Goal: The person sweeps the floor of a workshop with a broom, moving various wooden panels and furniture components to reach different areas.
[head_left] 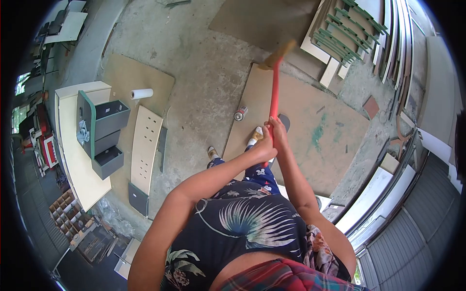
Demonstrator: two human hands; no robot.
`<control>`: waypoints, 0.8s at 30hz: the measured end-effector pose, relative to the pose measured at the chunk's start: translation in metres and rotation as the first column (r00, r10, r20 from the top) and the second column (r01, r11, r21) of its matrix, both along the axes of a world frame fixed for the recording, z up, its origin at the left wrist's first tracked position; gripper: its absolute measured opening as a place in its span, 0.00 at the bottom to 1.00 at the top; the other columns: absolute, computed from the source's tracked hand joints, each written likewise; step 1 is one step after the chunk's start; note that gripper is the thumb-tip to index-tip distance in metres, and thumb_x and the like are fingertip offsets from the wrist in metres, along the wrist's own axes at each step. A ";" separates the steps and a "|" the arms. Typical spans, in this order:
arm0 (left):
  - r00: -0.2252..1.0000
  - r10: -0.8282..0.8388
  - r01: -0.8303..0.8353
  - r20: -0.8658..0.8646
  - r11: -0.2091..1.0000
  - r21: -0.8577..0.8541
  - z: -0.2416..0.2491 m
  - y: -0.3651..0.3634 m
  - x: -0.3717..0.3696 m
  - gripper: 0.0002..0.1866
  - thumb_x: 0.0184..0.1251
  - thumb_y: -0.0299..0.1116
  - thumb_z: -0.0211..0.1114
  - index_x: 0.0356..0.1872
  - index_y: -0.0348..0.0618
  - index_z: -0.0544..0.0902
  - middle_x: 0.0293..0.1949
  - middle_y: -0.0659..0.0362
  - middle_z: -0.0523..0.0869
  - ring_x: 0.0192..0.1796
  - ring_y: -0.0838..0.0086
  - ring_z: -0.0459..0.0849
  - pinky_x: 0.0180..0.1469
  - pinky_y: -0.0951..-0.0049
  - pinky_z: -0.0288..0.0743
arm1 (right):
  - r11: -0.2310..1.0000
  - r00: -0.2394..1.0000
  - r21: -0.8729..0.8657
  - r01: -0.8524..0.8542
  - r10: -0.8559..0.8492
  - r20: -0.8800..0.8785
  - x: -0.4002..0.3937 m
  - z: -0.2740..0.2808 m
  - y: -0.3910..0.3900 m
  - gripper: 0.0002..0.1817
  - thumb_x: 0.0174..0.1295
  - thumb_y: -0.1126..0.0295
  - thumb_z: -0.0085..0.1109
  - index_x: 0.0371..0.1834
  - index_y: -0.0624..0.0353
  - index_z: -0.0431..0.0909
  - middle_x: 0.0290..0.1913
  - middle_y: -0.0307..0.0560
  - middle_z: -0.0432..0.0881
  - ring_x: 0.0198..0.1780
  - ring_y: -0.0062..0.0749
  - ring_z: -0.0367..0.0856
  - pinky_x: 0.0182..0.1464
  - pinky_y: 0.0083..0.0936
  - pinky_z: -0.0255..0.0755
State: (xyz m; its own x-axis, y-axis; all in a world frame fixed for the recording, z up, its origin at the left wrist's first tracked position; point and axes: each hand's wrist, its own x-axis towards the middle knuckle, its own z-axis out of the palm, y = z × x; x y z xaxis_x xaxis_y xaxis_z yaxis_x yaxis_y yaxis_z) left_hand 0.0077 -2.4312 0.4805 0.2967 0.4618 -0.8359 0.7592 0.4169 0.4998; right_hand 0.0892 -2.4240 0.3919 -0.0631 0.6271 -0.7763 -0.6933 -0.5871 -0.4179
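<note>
Both my hands grip the red handle of a broom (274, 87) that points away from me, its blurred straw-coloured head over the far edge of a brown board (310, 131) lying on the concrete floor. My left hand (264, 145) sits lower on the handle, and my right hand (278, 127) is wrapped just above it. My feet stand at the board's near edge. A spray can (240, 113) lies on the floor to the left of the handle.
A cabinet with grey drawers (104, 136) lies on its side at left. Beside it are a perforated cream panel (145, 148) and a paper roll (141, 93). Stacked panels and green-edged frames (347, 31) lean at the far right. White boards (383, 191) line the right wall.
</note>
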 end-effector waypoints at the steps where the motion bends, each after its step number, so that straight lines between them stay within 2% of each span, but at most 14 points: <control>1: 1.000 0.015 -0.015 -0.007 1.000 -0.017 -0.015 -0.002 0.011 0.46 0.47 0.28 0.53 0.55 0.22 0.26 0.31 0.37 0.75 0.27 0.57 0.79 0.28 0.67 0.74 | 0.999 1.000 -0.040 -0.015 0.015 0.006 0.009 -0.011 -0.001 0.03 0.58 0.72 0.44 0.31 0.58 0.62 0.20 0.38 0.66 0.20 0.20 0.66 0.22 0.17 0.64; 2: 0.999 0.031 -0.031 -0.014 0.999 -0.034 -0.025 -0.002 0.018 0.45 0.47 0.27 0.53 0.55 0.21 0.27 0.29 0.39 0.76 0.23 0.59 0.79 0.24 0.68 0.74 | 0.996 0.999 -0.080 -0.030 0.031 0.011 0.017 -0.022 -0.004 0.03 0.58 0.72 0.44 0.31 0.59 0.62 0.20 0.38 0.67 0.20 0.20 0.66 0.22 0.17 0.64; 5: 0.987 -0.153 0.162 0.058 0.954 -0.252 -0.041 -0.003 0.026 0.45 0.47 0.28 0.54 0.56 0.21 0.30 0.23 0.44 0.76 0.20 0.64 0.78 0.19 0.69 0.72 | 0.967 0.987 -0.215 0.134 -0.110 0.121 0.033 -0.066 -0.047 0.05 0.58 0.72 0.45 0.28 0.59 0.62 0.20 0.40 0.67 0.19 0.21 0.66 0.21 0.18 0.64; 8: 0.945 -0.149 0.247 0.290 0.908 -0.338 -0.046 -0.013 0.012 0.44 0.47 0.28 0.55 0.56 0.21 0.33 0.17 0.49 0.75 0.14 0.67 0.75 0.13 0.71 0.68 | 0.925 0.915 -0.243 0.292 -0.196 0.354 0.033 -0.060 -0.075 0.05 0.57 0.73 0.45 0.30 0.59 0.60 0.20 0.40 0.66 0.18 0.22 0.66 0.19 0.19 0.65; 9: 0.948 -0.102 0.209 0.300 0.914 -0.348 -0.028 -0.013 0.007 0.42 0.46 0.27 0.53 0.58 0.26 0.35 0.13 0.53 0.73 0.10 0.68 0.72 0.10 0.71 0.65 | 0.912 0.873 -0.234 0.336 -0.209 0.440 0.029 -0.048 -0.078 0.06 0.57 0.73 0.45 0.31 0.59 0.59 0.21 0.40 0.66 0.18 0.22 0.66 0.18 0.19 0.65; 12: 0.916 -0.260 0.321 0.305 0.932 -0.171 0.014 -0.015 -0.013 0.43 0.45 0.30 0.55 0.57 0.23 0.37 0.23 0.44 0.77 0.15 0.67 0.76 0.12 0.71 0.69 | 0.882 0.832 -0.195 0.430 -0.303 0.465 0.005 0.013 -0.075 0.06 0.56 0.75 0.46 0.33 0.58 0.59 0.21 0.40 0.65 0.18 0.22 0.66 0.19 0.19 0.66; 13: 0.938 -0.249 0.304 0.244 0.925 -0.227 0.027 -0.019 -0.017 0.43 0.46 0.30 0.53 0.58 0.26 0.36 0.25 0.41 0.77 0.16 0.64 0.77 0.14 0.69 0.71 | 0.913 0.863 -0.164 0.374 -0.278 0.423 0.002 0.017 -0.080 0.07 0.56 0.75 0.45 0.35 0.57 0.58 0.22 0.40 0.65 0.19 0.21 0.65 0.19 0.19 0.66; 15: 0.957 -0.215 0.253 0.193 0.946 -0.204 0.041 -0.034 -0.018 0.45 0.46 0.28 0.52 0.58 0.27 0.30 0.26 0.40 0.77 0.16 0.63 0.78 0.15 0.68 0.72 | 0.951 0.898 -0.075 0.301 -0.256 0.359 -0.002 0.027 -0.085 0.08 0.58 0.74 0.44 0.38 0.58 0.57 0.21 0.39 0.65 0.18 0.20 0.65 0.18 0.18 0.65; 16: 0.969 -0.176 0.210 0.176 0.957 -0.198 0.047 -0.041 -0.017 0.45 0.46 0.27 0.51 0.58 0.27 0.28 0.26 0.39 0.77 0.16 0.63 0.78 0.15 0.68 0.72 | 0.974 0.923 -0.044 0.224 -0.197 0.331 0.001 0.020 -0.090 0.06 0.57 0.73 0.46 0.34 0.57 0.60 0.22 0.39 0.65 0.21 0.19 0.66 0.21 0.15 0.65; 17: 0.969 -0.182 0.219 0.169 0.946 -0.237 0.045 -0.045 -0.011 0.46 0.47 0.27 0.50 0.55 0.25 0.22 0.27 0.38 0.76 0.16 0.63 0.78 0.15 0.69 0.72 | 0.980 0.939 -0.041 0.197 -0.176 0.295 0.005 0.019 -0.091 0.05 0.58 0.72 0.46 0.33 0.57 0.60 0.22 0.39 0.66 0.21 0.19 0.65 0.21 0.15 0.65; 20: 0.989 -0.070 0.100 0.134 0.968 -0.228 0.016 -0.074 0.009 0.46 0.47 0.26 0.50 0.54 0.26 0.21 0.20 0.43 0.76 0.14 0.65 0.76 0.14 0.70 0.70 | 0.986 0.966 -0.077 0.148 -0.127 0.226 0.017 0.008 -0.108 0.04 0.58 0.71 0.46 0.32 0.57 0.63 0.21 0.38 0.67 0.20 0.19 0.66 0.20 0.17 0.64; 22: 0.971 -0.215 0.238 0.106 0.910 -0.339 -0.011 -0.091 0.020 0.45 0.48 0.27 0.51 0.53 0.22 0.24 0.20 0.45 0.76 0.13 0.65 0.75 0.15 0.69 0.71 | 0.977 0.967 -0.170 0.129 -0.086 0.238 0.025 -0.020 -0.136 0.04 0.57 0.70 0.46 0.30 0.57 0.65 0.20 0.38 0.67 0.19 0.20 0.67 0.20 0.18 0.64; 24: 0.906 -0.405 0.412 0.126 0.770 -0.487 -0.048 -0.112 0.023 0.44 0.48 0.27 0.52 0.53 0.22 0.27 0.21 0.46 0.77 0.14 0.66 0.76 0.14 0.69 0.70 | 0.941 0.958 -0.315 0.120 -0.027 0.284 0.027 -0.067 -0.186 0.05 0.57 0.69 0.47 0.28 0.58 0.66 0.19 0.38 0.68 0.19 0.22 0.67 0.20 0.20 0.64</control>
State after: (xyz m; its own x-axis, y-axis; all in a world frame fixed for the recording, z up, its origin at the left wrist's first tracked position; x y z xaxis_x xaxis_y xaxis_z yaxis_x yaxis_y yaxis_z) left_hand 0.0306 -2.5436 0.4328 0.3753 -0.1766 -0.9099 0.9094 0.2599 0.3246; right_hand 0.1163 -2.6104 0.3253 0.2158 0.3312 -0.9186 -0.6267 -0.6745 -0.3904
